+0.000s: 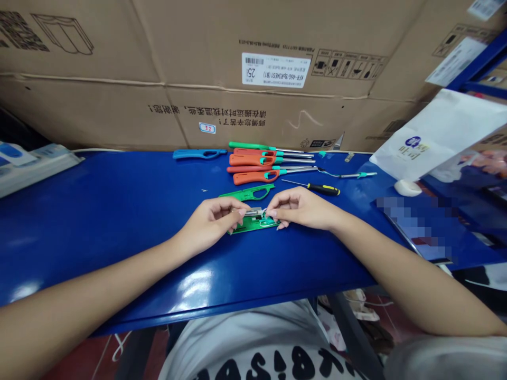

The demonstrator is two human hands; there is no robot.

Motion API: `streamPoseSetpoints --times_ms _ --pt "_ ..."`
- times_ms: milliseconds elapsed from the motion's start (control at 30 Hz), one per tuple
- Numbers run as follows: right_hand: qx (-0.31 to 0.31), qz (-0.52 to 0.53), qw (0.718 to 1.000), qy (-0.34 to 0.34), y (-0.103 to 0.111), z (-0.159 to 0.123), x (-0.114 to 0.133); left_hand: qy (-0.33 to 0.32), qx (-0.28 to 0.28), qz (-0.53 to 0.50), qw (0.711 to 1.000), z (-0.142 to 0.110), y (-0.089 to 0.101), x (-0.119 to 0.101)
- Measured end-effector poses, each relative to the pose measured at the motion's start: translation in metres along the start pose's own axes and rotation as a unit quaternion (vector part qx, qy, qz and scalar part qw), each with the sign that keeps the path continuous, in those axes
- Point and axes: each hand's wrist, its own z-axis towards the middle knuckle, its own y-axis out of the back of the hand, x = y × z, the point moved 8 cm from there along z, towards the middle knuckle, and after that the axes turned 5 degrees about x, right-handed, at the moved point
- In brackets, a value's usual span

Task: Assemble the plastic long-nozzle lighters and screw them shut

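White "KFR-46G/BpR3AES1" label [276,70], upside-down on cardboard [202,53], beyond green shell [250,226] under fingers [233,217]

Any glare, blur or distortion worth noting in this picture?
Head view: white glare on the blue table near its front edge; same view, left forearm seemingly stretched toward the corner; same view, fine parts inside the nearer green lighter shell half hard to make out.

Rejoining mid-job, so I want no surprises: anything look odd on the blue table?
Perhaps one thing: a metal rod with a thin wire lies right of the orange lighters, with no handle on it. Two green casing halves lie apart, but that looks deliberate. I see no spill.
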Motion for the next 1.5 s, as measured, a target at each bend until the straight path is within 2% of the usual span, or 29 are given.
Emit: streamPoseSetpoints --times_ms 233,533,767,1500 --pt "-0.001 -0.004 1.0 -0.002 0.0002 -0.0003 -0.0017 0.007 -0.002 0.012 1.0 -0.0008 -0.0003 -0.0005" --pt "-0.006 0.0 1.0 -0.005 0.0019 0.0001 -0.0031 -0.018 -0.001 0.025 1.0 -0.0013 -0.0007 -0.0019" --pt "-0.004 0.003 1.0 -0.007 0.0018 -0.0012 -0.0029 0.0 -0.003 0.007 1.0 -0.0002 0.0005 0.0023" --pt "-0.015 0.006 1.0 -0.01 0.0028 -0.0016 -0.0032 -0.026 0.037 0.0 0.999 0.0005 -0.0057 0.0019"
